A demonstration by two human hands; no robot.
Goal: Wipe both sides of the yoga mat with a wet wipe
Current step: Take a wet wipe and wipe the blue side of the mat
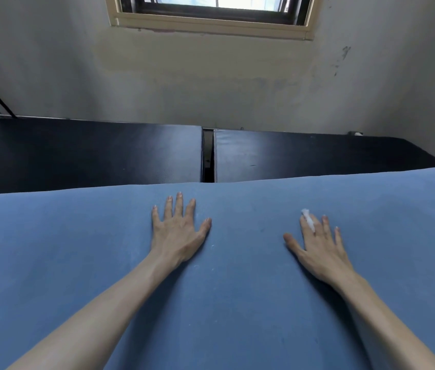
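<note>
While both hands are lying flat on the blue foam yoga mat [237, 303], the right hand [320, 249] at 3 o'clock of the left hand [177, 231] is pinching a white wet wipe [308, 220] between straight fingers.

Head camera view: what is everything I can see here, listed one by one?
yoga mat: one, blue, spread flat across the foreground under both hands.
wet wipe: one, white, a small wad tucked between two fingers of the right hand.
pads: two, black, side by side beyond the mat, a narrow gap between them.
wall: one, grey-white and stained, behind the pads.
window: one, cream frame, top of the wall.
left hand: one, flat on the mat, fingers spread.
right hand: one, flat on the mat, holding the wipe.
</note>
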